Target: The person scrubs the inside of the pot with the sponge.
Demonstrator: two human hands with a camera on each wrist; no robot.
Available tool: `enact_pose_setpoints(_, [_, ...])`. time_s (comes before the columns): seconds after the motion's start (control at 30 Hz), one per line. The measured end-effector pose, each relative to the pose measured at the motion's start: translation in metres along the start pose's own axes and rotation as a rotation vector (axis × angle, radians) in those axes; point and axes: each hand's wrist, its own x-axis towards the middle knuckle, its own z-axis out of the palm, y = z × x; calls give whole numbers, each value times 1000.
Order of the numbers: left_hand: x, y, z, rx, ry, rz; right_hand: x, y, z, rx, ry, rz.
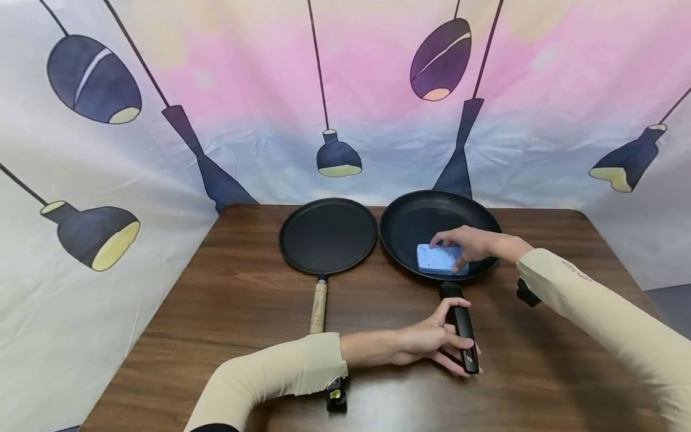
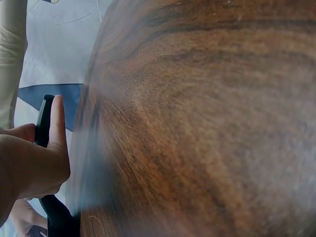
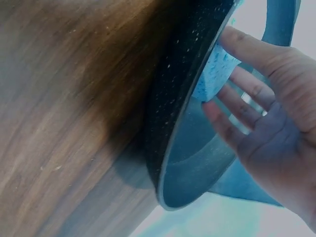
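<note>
A black frying pan [image 1: 415, 222] sits at the back right of the wooden table. My left hand [image 1: 432, 341] grips its black handle [image 1: 462, 324], thumb and fingers on opposite sides; the left wrist view shows the handle [image 2: 43, 121] between them. Inside the pan, at the near right part, my right hand [image 1: 471, 243] holds a blue sponge [image 1: 434, 258] between thumb and fingers. In the right wrist view the sponge [image 3: 215, 74] is pinched close to the speckled pan wall [image 3: 170, 94].
Left of the frying pan lies a flat black griddle pan [image 1: 328, 235] with a light wooden handle [image 1: 319, 306], partly covered by my left forearm. Behind the table [image 1: 243, 300] hangs a cloth backdrop [image 1: 259, 120] printed with lamps.
</note>
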Motion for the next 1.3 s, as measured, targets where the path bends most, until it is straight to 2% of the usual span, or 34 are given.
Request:
enact_pose_setpoints(0.23, [0, -7, 3, -14, -14, -8, 8, 15, -1, 23, 44, -33])
enact_pose_setpoints(0.43, [-1, -10, 5, -27, -21, -18, 29, 26, -6, 12, 118, 81])
enact_pose_setpoints(0.6, [0, -11, 5, -23, -19, -7, 44, 37, -8, -49, 196, 164])
enact_pose_setpoints(0.8, [0, -10, 5, -28, -24, -1, 55, 43, -14, -52, 193, 222])
enact_pose_setpoints(1.07, [1, -7, 1, -29, -28, 5, 50, 38, -20, -54, 160, 195])
enact_pose_setpoints(1.3, [1, -5, -2, -14, -21, 19, 31, 28, -16, -48, 106, 99])
